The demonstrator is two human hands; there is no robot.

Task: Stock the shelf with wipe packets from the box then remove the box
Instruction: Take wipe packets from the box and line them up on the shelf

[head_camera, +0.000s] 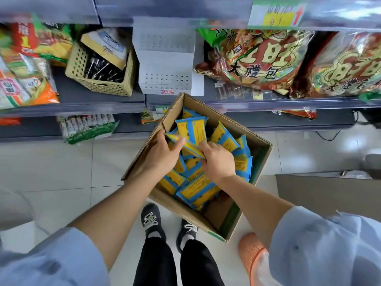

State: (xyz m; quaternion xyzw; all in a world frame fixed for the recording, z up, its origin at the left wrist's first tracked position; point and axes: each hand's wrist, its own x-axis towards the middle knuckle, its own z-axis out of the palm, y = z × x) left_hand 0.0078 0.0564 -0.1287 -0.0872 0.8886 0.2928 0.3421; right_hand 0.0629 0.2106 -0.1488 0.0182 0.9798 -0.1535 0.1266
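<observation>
Shop aisle, grey metal shelves over pale floor tiles: both hands are down in the box, on one packet.

Head view: the open brown cardboard box (208, 109) sits below the hands, and a loose heap of yellow-and-blue plastic wipe packets (198, 188) lies under and around them. The left hand (162, 154) pinches one end of a single tilted packet (186, 144) between thumb and fingers. The right hand (218, 159) has its fingers curled round the other end. This looks like the picking step, with stocking hardly begun judging by the full box. The next move calls for lifting the packet clear and carrying it up and forward to the grey shelf (99, 93) beyond the hands, likely to the white perforated plastic rack (165, 65) there.
</observation>
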